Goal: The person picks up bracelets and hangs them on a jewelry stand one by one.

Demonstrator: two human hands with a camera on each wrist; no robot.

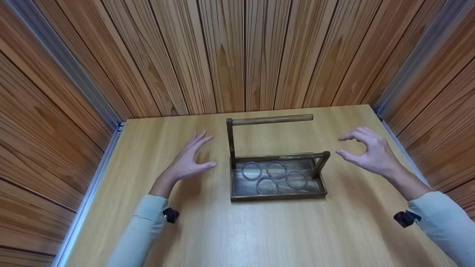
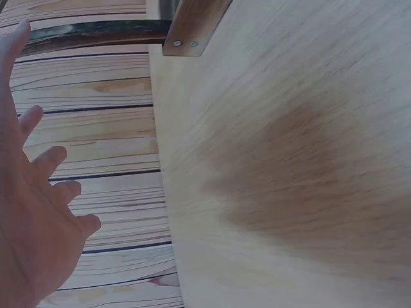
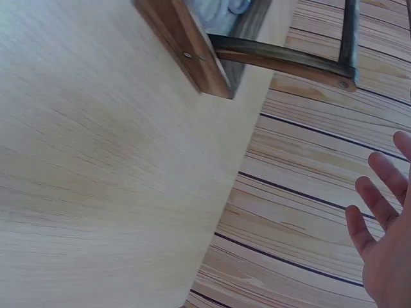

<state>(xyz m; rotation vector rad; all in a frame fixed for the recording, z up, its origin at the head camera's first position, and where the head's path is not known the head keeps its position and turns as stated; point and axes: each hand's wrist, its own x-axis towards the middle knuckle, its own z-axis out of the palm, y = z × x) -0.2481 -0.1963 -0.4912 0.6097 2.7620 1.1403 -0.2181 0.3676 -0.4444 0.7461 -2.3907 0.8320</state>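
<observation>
A dark wooden stand [image 1: 272, 119] rises from a shallow tray [image 1: 278, 198], with one post and crossbar at the left and a lower post and bar at the right. Several thin purplish rings [image 1: 297, 188] lie flat in the tray. To the left of the stand, my left hand [image 1: 185, 161] hovers over the table with fingers spread and thumb apart, holding nothing. On the other side, my right hand [image 1: 371, 154] is raised with loosely curved fingers and nothing between them. The left wrist view shows a lower corner of the stand [image 2: 186, 32] beyond the fingers.
The stand is on a light wood table [image 1: 259, 233]. A wood-plank wall [image 1: 230, 55] closes off the back, with plank walls at both sides. Metal rails [image 1: 98, 170] run along the side edges. Each sleeve cuff carries a small black device [image 1: 170, 215].
</observation>
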